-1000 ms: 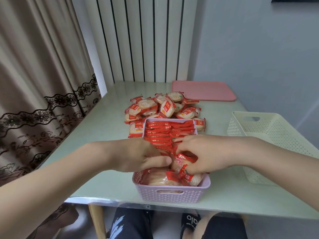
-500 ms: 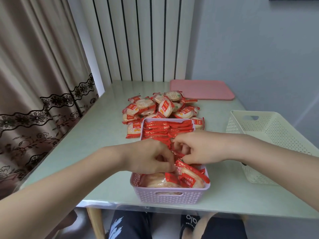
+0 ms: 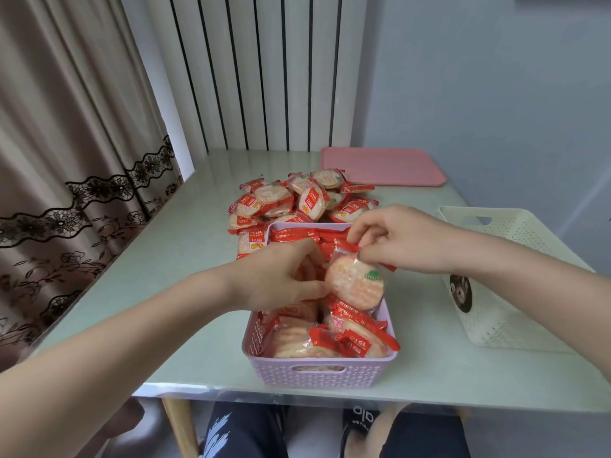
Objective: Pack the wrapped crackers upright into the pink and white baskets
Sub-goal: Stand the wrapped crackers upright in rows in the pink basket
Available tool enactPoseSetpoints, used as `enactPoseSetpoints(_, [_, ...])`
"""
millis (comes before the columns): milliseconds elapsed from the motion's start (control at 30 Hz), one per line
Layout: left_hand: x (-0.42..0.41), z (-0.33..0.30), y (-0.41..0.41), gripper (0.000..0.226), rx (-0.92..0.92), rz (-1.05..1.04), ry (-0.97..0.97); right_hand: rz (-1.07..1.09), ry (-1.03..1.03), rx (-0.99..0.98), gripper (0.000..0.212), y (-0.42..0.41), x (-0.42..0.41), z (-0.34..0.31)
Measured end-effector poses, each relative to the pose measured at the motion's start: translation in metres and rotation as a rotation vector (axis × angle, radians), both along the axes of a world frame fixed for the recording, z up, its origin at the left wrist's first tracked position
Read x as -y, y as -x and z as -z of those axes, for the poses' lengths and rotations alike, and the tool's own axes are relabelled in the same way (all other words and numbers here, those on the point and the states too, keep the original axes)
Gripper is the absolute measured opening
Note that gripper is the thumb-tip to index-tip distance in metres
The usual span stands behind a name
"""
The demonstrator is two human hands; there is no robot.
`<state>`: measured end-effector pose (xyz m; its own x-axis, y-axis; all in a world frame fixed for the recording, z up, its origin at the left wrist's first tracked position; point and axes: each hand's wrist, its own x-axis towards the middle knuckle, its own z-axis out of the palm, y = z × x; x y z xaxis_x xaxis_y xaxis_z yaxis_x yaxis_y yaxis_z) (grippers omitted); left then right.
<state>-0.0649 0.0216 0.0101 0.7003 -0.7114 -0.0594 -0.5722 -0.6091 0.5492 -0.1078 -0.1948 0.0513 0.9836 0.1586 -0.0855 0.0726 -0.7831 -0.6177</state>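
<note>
The pink basket (image 3: 317,373) stands at the table's near edge, with several wrapped crackers upright at its far end and a few lying loose at its near end. My right hand (image 3: 401,238) pinches the red top seam of one wrapped cracker (image 3: 355,285) and holds it upright above the basket. My left hand (image 3: 281,279) reaches into the basket's middle, its fingertips touching that cracker's left edge and the upright row. A pile of wrapped crackers (image 3: 297,201) lies behind the basket. The white basket (image 3: 496,312) stands at the right.
A pink lid (image 3: 383,166) lies flat at the back of the table (image 3: 165,259). A curtain (image 3: 66,160) hangs along the left side, and a grey wall (image 3: 496,94) is close behind and to the right. My knees show under the table's near edge.
My right hand has lifted one wrapped cracker out of the basket's loose heap and raised it upright. My left hand has shifted slightly towards the far end.
</note>
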Motion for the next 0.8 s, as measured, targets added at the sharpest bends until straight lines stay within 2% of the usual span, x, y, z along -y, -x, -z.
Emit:
enactPoseSetpoints(100, [0.008,-0.001,-0.001,0.02,-0.023,0.007,0.108,0.038,-0.081,0.005,0.02,0.003,0.007,-0.011])
enactPoseSetpoints(267, [0.01,-0.003,-0.008,0.018,-0.209,-0.001,0.345,0.072,-0.256,0.059,0.022,0.008,0.013,-0.018])
enactPoseSetpoints(367, [0.005,-0.003,-0.012,0.023,-0.088,0.044,0.394,-0.062,-0.287,0.044,0.025,0.014,0.017,-0.018])
enactPoseSetpoints(467, [0.001,0.0,-0.014,0.025,0.105,0.091,0.393,-0.191,-0.274,-0.097,0.025,0.021,0.022,-0.017])
enactPoseSetpoints(567, [0.002,0.001,-0.014,0.019,0.258,0.138,0.415,-0.089,-0.267,-0.02,0.021,0.016,0.021,-0.011])
enactPoseSetpoints(633, [0.005,-0.002,-0.012,0.013,0.329,0.172,0.436,-0.021,-0.227,-0.015,0.038,0.011,0.017,-0.004])
enactPoseSetpoints(700, [0.008,-0.007,-0.009,0.01,0.406,0.206,0.437,-0.035,-0.287,-0.133,0.059,0.009,0.013,0.004])
enactPoseSetpoints(800, [0.01,-0.009,-0.007,0.022,0.477,0.206,0.431,-0.029,-0.398,-0.188,0.066,0.009,0.009,0.01])
